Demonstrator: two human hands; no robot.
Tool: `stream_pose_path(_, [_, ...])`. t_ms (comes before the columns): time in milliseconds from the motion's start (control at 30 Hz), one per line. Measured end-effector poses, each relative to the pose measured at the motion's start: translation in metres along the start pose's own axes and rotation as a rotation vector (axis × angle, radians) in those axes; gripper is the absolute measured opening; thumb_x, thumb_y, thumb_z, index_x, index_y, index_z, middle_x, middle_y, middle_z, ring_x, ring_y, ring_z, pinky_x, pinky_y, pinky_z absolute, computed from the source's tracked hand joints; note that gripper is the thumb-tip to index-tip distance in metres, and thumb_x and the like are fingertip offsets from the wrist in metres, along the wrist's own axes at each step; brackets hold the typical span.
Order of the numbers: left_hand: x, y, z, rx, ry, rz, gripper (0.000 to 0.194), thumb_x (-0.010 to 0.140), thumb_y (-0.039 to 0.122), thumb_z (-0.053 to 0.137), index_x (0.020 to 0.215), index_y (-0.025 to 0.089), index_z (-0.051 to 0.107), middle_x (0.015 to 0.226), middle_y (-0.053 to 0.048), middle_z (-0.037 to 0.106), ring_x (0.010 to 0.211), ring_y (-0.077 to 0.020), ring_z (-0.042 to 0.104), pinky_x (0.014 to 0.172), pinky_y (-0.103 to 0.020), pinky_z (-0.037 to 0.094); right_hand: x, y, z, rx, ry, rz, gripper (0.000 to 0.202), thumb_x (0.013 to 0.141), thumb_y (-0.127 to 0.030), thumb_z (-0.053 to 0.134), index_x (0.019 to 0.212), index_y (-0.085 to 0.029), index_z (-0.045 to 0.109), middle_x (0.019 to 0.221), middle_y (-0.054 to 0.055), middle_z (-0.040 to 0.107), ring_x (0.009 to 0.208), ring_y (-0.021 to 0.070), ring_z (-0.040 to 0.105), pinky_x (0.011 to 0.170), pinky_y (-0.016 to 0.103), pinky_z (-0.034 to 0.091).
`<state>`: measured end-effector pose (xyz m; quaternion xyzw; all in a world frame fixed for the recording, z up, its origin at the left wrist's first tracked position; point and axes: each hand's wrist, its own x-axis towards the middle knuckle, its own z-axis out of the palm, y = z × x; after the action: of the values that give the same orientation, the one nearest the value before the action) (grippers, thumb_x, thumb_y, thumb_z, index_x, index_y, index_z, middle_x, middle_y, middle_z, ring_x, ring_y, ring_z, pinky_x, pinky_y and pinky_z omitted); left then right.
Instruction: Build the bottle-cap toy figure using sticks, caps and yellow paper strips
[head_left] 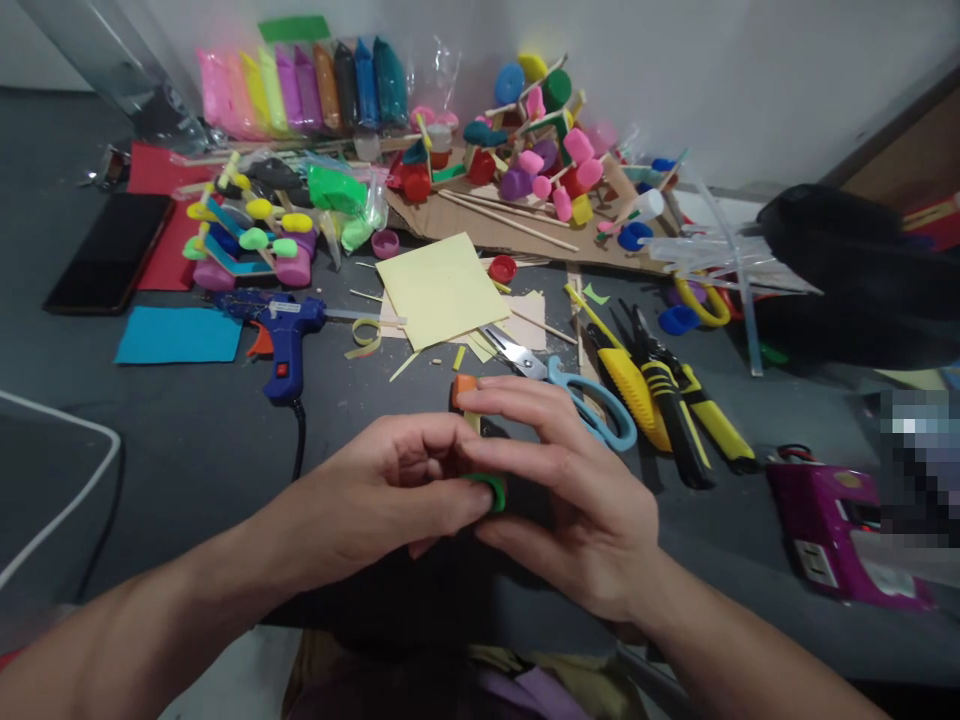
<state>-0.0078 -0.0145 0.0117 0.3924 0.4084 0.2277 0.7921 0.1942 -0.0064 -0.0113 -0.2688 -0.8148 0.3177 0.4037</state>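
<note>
Above the table's front edge, both my hands close around a small piece. A green bottle cap [490, 491] forms its near end, a pale yellow strip [472, 421] its middle, and an orange block [463, 388] its far end. My left hand [420, 480] pinches it, the thumb pressing into the green cap. From the other side, my right hand [570, 480] grips it, with a fingertip at the orange block and the thumb below the cap. My fingers hide much of the piece. Just beyond lie light-blue-handled scissors [592, 400] and a yellow paper pad [444, 290].
A blue glue gun [281, 335] lies left with its black cord running forward. Yellow-black pliers [675, 420] and a yellow cutter [634, 390] lie right, near a purple box [840, 530]. Behind are colourful small models [251, 235], clay packets [300, 90] and a phone [110, 250].
</note>
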Motion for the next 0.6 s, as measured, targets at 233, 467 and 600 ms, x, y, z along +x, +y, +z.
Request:
stream_pose_path(233, [-0.014, 0.018, -0.004, 0.218, 0.293, 0.127, 0.01, 0.088, 0.032, 0.07, 0.083, 0.022, 0.068, 0.066, 0.005, 0.053, 0.056, -0.0078, 0.044, 0.051, -0.019, 0.033, -0.002, 0.003, -0.01, -0.105, 0.23, 0.128, 0.027, 0.093, -0.015, 0.065, 0.116, -0.028, 0.07, 0.128, 0.008, 0.069, 0.121, 0.0269, 0.063, 0.106, 0.051, 0.048])
stream_pose_path(467, [-0.005, 0.019, -0.016, 0.527, 0.502, 0.182, 0.007, 0.09, 0.029, 0.066, 0.088, 0.023, 0.068, 0.077, 0.004, 0.06, 0.065, -0.0096, 0.049, 0.056, -0.019, 0.037, 0.002, 0.011, -0.021, -0.385, 0.184, 0.215, 0.007, 0.093, -0.015, 0.066, 0.095, -0.021, 0.07, 0.097, 0.007, 0.073, 0.098, 0.0219, 0.068, 0.09, 0.039, 0.052])
stream_pose_path(600, [0.004, 0.013, -0.021, 0.518, 0.451, 0.161, 0.014, 0.091, 0.035, 0.066, 0.092, 0.022, 0.066, 0.077, 0.003, 0.059, 0.062, -0.0101, 0.045, 0.053, -0.02, 0.035, 0.0, 0.013, -0.017, -0.439, 0.003, 0.313, 0.005, 0.095, -0.02, 0.064, 0.093, -0.02, 0.068, 0.088, 0.005, 0.071, 0.084, 0.0206, 0.067, 0.075, 0.034, 0.051])
